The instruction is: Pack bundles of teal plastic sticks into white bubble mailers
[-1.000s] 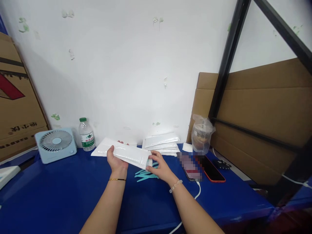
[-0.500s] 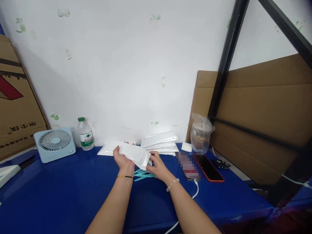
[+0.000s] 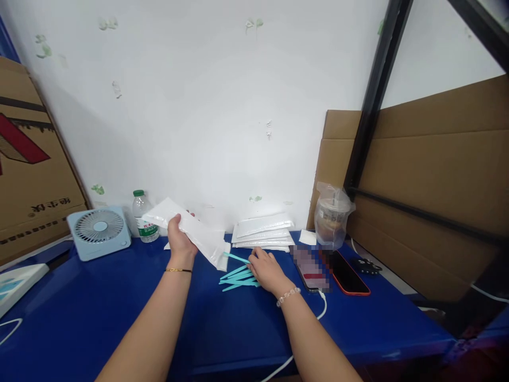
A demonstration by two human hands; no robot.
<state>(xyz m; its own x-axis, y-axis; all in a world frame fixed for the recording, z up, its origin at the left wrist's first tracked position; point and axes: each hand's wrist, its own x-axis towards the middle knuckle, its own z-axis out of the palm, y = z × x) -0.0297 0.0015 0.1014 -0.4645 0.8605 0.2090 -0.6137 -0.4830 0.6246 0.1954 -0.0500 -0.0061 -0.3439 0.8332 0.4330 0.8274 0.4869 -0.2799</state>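
Observation:
A white padded mailer [image 3: 199, 231] is gripped in my left hand [image 3: 181, 241], thumb over its face. It tilts, its upper end in front of the water bottle and its lower end near the table. My right hand [image 3: 268, 270] is closed, fingertips pinching a thin teal strip [image 3: 236, 258] whose far end reaches the mailer's lower corner. Below those fingers lies a loose pile of similar strips [image 3: 238, 281]. A stack of white mailers [image 3: 262, 233] stands against the wall. Part of another white piece lies behind the held mailer, mostly hidden.
On the blue table [image 3: 222, 334], a light blue fan [image 3: 99, 231] and a bottle [image 3: 146, 223] stand left. At right are two phones [image 3: 310, 270], one with a white cable [image 3: 324, 305], and a bagged drink cup [image 3: 332, 217]. Cardboard [image 3: 437, 175] and a black frame [image 3: 374, 106] border the right.
My left hand has moved left and up, tilting the mailer. My right hand has left the mailer's end and now pinches a teal strip, slightly to the right.

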